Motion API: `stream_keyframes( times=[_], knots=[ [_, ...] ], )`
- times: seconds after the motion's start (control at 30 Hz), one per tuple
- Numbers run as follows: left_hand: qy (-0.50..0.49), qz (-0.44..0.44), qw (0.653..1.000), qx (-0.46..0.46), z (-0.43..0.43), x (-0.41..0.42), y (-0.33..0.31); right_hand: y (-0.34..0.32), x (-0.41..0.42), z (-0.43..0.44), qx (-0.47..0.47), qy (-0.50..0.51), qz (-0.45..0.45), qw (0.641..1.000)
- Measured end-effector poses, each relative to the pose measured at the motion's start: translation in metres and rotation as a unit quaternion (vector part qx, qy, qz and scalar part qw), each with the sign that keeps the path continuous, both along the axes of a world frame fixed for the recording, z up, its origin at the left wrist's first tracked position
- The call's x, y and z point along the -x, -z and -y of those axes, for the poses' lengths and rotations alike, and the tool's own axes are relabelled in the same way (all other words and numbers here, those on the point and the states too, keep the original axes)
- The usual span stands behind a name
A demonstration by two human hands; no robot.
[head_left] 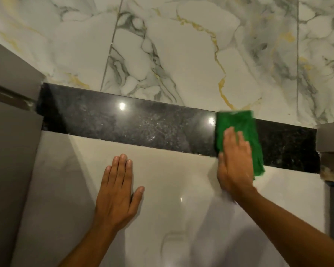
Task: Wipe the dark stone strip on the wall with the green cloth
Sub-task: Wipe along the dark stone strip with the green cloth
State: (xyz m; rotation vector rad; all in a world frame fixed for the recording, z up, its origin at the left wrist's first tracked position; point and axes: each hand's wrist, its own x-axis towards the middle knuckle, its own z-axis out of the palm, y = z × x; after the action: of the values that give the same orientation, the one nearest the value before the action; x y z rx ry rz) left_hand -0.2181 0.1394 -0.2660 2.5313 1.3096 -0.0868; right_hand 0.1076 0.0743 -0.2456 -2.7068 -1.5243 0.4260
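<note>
Pressing hand: right hand [234, 162], palm flat and fingers together, pushing the green cloth [239, 135] against the wall
Right grip: nothing clenched; the flat palm pins the cloth in place
Cloth position: folded flat over the right part of the dark stone strip [135, 124], covering its full height, with the lower corner hanging just past the strip's bottom edge
Strip: glossy black band running across the wall between grey cabinet panels [10, 151] at both ends, tilted down to the right in this view; pale smears and two bright light reflections show left of the cloth
Left hand [117, 193]: spread flat, holding nothing, resting on the plain pale panel [172, 180] below the strip, well apart from the cloth
Above strip: white marble tiles [181, 54] with grey and gold veins
</note>
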Motion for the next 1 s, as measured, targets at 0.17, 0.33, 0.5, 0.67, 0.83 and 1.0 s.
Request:
stream_keyframes(
  times=[0.17,0.33,0.5,0.67,0.83,1.0],
  knots=[
    [-0.044,0.007,0.999,-0.017,-0.016,0.035,0.004,0.004,0.094,-0.108,-0.083,0.015,0.004,0.996],
    [-0.062,0.010,0.998,-0.010,-0.033,0.052,-0.004,0.001,0.068,-0.016,0.002,-0.402,-0.021,0.916],
    [-0.091,-0.007,0.996,-0.014,-0.040,0.065,0.000,0.002,0.111,-0.112,-0.041,0.019,0.017,0.999],
    [-0.117,-0.014,0.993,-0.022,-0.040,0.075,0.003,0.003,0.142,-0.091,-0.026,-0.353,-0.009,0.935],
    [-0.152,-0.029,0.988,-0.014,-0.048,0.092,-0.003,-0.007,0.090,-0.072,0.004,-0.182,-0.017,0.983],
    [-0.173,-0.033,0.984,-0.019,-0.050,0.100,0.004,-0.006,0.208,-0.189,-0.053,-0.025,-0.025,0.998]
  ],
)
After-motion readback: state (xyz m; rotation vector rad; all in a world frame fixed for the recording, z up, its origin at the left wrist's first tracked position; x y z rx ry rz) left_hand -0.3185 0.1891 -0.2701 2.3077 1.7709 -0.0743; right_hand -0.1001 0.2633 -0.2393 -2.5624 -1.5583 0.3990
